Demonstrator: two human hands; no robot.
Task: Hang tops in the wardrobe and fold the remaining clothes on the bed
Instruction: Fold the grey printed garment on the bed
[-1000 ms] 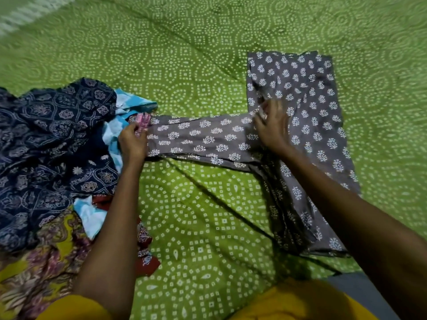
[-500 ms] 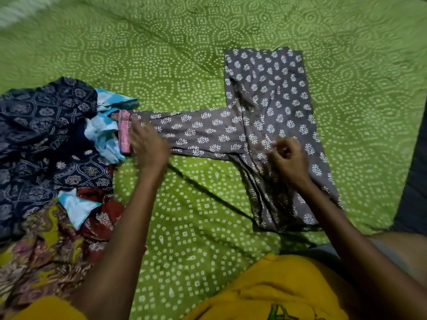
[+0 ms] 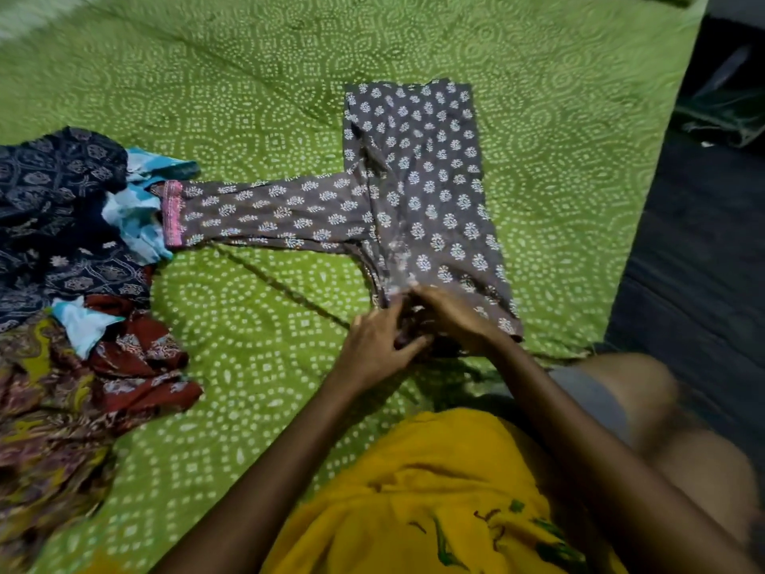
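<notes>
On a green printed bed (image 3: 256, 97), the left hand (image 3: 374, 345) and right hand (image 3: 453, 314) meet at the near hem of a grey printed top (image 3: 422, 188), fingers curled into the cloth — folding appears underway. Next, likely lifting that hem far-ward. Its sleeve (image 3: 265, 211) stretches left, touching a heap of unfolded clothes (image 3: 62, 258).

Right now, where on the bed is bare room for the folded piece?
Free: the sheet beyond the sleeve, and right of the grey top. Crowded: the pile at left; both hands at the hem.
</notes>
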